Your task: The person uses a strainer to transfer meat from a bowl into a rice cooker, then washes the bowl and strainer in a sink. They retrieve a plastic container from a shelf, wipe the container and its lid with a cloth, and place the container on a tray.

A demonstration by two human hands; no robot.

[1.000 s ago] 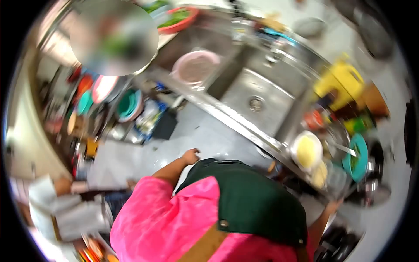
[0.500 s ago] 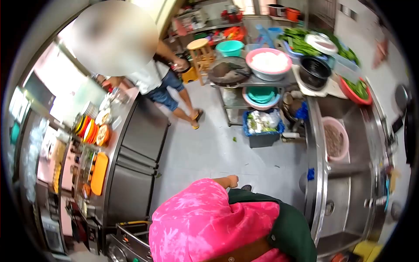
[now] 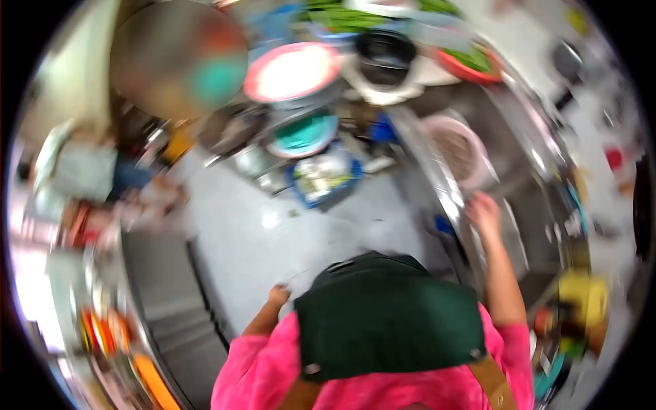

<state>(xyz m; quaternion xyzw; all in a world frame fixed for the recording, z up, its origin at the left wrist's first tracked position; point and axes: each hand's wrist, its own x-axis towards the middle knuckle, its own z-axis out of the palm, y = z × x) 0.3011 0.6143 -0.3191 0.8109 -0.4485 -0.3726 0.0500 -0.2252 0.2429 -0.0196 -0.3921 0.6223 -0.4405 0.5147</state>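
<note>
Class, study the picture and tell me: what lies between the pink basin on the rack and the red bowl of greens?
In the head view, a black pot stands between basin and bowl.

**A single head-worn view, steep and wide**

The only camera sits on the person's head and looks forward and steeply down, over a dark green cloth apron [image 3: 389, 321] and a bright pink shirt [image 3: 236, 376] close below the lens. The pale grey, glossy floor [image 3: 239, 219] fills the middle, with a pink-rimmed round basin [image 3: 253, 80] farther ahead, near the top. A shiny stainless-steel sink [image 3: 441, 181] runs down the right side, a grey metal cabinet [image 3: 160, 273] down the left. The lens is very wide — edges bend and corners go black — and the picture is blurred. No second view shares this scene.
</note>
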